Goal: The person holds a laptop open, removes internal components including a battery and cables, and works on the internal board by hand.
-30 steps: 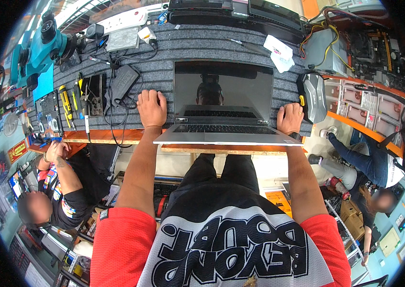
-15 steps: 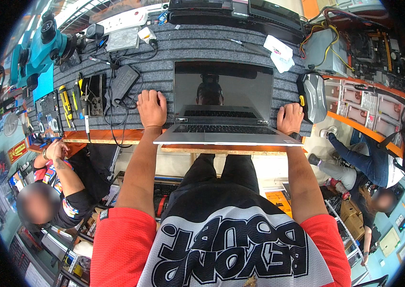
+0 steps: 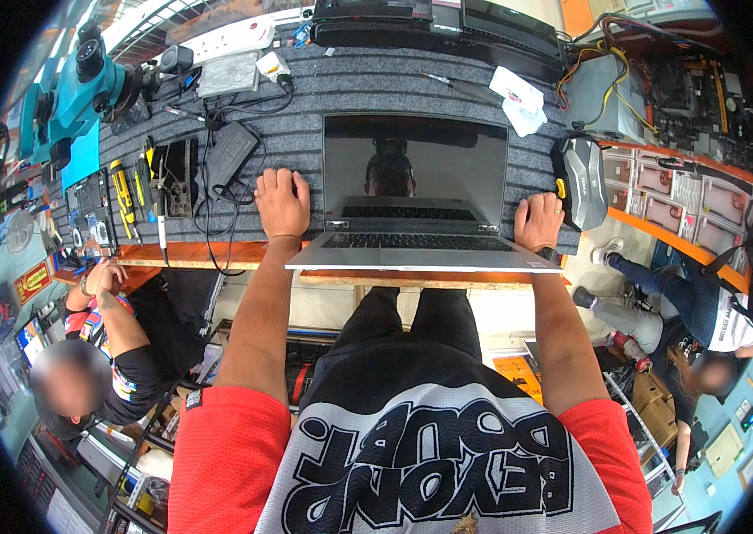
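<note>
An open silver laptop (image 3: 416,169) with a dark, reflective screen sits at the front edge of the grey ribbed mat (image 3: 296,133). My left hand (image 3: 283,202) rests on the mat just left of it, open, fingers loosely bent and holding nothing. On the laptop's other side, my right hand (image 3: 539,220) rests likewise open, close to the right edge and a dark grey case (image 3: 583,182) with a yellow detail. A black power adapter (image 3: 230,153) with cables lies left of my left hand.
A teal microscope (image 3: 74,98), yellow-handled tools (image 3: 123,196) and disassembled electronics (image 3: 90,214) occupy the left. A power supply (image 3: 608,93), motherboard (image 3: 697,107) and drawer units (image 3: 661,191) stand right. Other people are nearby: one seated left (image 3: 127,374), others at right (image 3: 688,383).
My hands and the laptop have barely moved. The person at left has shifted head and arms a little, and the people at right have moved slightly.
</note>
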Tool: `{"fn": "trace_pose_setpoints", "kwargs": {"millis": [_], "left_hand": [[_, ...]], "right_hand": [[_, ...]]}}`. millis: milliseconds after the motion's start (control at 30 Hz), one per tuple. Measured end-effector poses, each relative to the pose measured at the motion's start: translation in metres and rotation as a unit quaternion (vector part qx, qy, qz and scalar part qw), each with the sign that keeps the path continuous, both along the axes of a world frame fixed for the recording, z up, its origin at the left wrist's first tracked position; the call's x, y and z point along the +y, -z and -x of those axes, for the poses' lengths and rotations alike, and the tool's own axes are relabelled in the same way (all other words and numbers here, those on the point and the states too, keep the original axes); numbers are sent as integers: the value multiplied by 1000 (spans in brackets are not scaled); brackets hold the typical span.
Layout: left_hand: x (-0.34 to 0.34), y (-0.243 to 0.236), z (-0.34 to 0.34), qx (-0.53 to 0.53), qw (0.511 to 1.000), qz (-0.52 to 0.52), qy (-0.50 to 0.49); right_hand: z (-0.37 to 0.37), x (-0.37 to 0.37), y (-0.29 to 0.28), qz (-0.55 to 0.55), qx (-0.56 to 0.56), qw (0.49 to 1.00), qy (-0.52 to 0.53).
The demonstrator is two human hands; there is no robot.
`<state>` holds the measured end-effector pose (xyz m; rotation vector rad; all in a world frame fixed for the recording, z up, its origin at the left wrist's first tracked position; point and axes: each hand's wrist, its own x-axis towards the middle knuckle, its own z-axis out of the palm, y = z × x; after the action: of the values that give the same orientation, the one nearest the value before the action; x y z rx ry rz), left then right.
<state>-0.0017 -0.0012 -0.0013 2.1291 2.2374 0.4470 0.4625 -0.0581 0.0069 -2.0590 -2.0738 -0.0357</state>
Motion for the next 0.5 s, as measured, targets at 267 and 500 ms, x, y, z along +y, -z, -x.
{"fn": "trace_pose_setpoints", "kwargs": {"millis": [267, 500], "left_hand": [[1, -4, -2, -16, 1000, -7, 1], [-2, -2, -2, -10, 1000, 6, -8]], "right_hand": [[-1, 3, -4, -4, 13, 1000, -5], [-1, 1, -4, -20, 12, 1000, -11]]}}
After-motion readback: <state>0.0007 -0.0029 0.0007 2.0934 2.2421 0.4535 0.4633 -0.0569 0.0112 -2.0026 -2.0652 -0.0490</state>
